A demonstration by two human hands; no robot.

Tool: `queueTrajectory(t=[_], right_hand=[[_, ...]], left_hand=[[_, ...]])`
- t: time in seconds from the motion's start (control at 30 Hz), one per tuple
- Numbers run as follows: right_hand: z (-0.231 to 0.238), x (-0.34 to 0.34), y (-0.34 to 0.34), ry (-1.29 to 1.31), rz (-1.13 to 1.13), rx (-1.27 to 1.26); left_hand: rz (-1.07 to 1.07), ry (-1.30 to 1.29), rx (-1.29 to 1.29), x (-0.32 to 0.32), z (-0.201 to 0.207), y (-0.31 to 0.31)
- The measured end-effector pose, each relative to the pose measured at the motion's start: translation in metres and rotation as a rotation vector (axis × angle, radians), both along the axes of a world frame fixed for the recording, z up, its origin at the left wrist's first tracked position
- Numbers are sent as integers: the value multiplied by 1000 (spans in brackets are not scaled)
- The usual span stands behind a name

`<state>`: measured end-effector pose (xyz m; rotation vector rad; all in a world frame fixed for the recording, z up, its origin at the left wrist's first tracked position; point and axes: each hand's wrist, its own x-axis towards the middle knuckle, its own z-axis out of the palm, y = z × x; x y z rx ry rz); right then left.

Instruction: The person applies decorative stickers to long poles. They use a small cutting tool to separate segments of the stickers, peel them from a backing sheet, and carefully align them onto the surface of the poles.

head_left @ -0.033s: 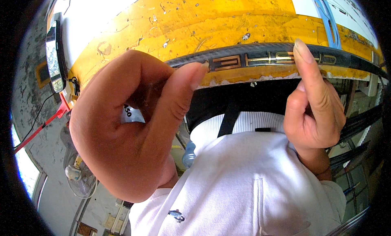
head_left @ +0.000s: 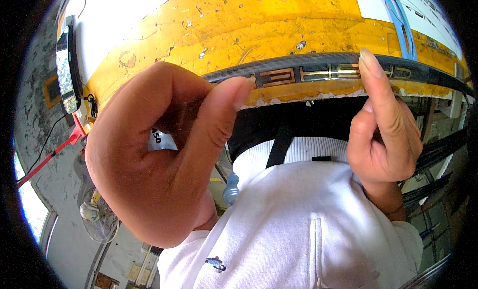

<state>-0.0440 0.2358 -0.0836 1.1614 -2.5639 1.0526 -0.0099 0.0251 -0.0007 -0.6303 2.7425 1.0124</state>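
Observation:
A dark, glossy tube (head_left: 229, 72) with a woven carbon-look surface and gold lettering lies along the near edge of the yellow worktop (head_left: 209, 32). Its left end disappears behind my left hand (head_left: 154, 154), which is curled closed around it, thumb tip pressed at the left end of the lettering. My right hand (head_left: 386, 124) has one finger stretched up across the lettering, its tip over the tube. The other right-hand fingers are folded below the tube, with nothing visible in them.
Blue strips (head_left: 401, 27) and a printed white sheet (head_left: 433, 17) lie on the far right of the worktop. A dark-framed glossy panel (head_left: 64, 70) is at the left edge, near a red clamp-like piece (head_left: 77, 129). A fan (head_left: 99, 216) stands at lower left.

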Motion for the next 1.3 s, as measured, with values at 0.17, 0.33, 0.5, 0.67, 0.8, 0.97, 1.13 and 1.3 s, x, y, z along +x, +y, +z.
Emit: queueTrajectory(t=[0.17, 0.33, 0.5, 0.67, 0.8, 0.97, 1.13, 1.3], right_hand=[[-2, 1, -1, -1, -27, 18], [5, 1, -4, -30, -10, 14], [5, 3, -2, -40, -23, 55], [5, 4, -4, -55, -19, 29], [7, 3, -6, -53, -31, 66], [11, -1, -3, -81, -4, 84], [9, 0, -4, -70, -14, 63], [11, -1, -3, -62, -5, 70]], left_hand=[[26, 41, 32, -13, -1, 22], [49, 79, 17, 3, -5, 2], [66, 61, 84, 0, -8, 2], [135, 34, 0, 0, -1, 10], [125, 65, 29, -1, -7, 7], [55, 74, -69, 0, -10, 2], [131, 70, 4, -1, -6, 11], [83, 52, -24, -1, -7, 7]])
